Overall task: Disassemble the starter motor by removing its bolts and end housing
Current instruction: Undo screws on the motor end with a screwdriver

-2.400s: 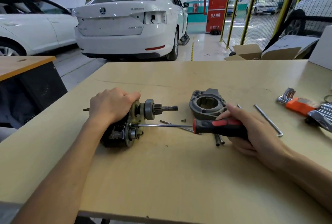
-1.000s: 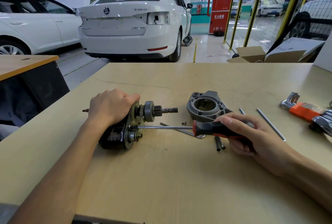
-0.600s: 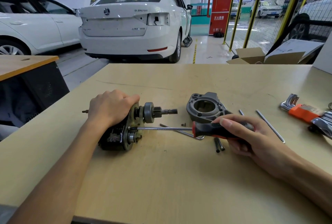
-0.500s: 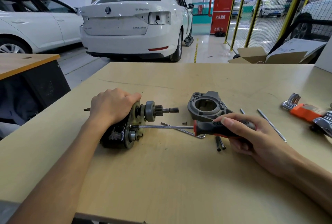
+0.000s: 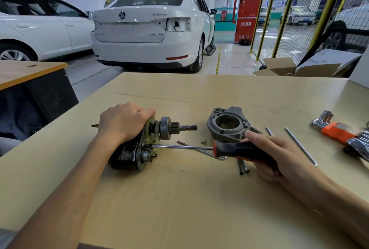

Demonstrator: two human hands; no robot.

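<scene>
nothing shifted; end housing [image 5: 227, 127] beside long bolts [image 5: 242, 166].

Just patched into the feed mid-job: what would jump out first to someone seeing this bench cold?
At the centre, the left hand grips the starter motor lying on the table, while the right hand holds a screwdriver with its tip at the motor's end plate. The removed end housing sits just behind the screwdriver handle.
</scene>
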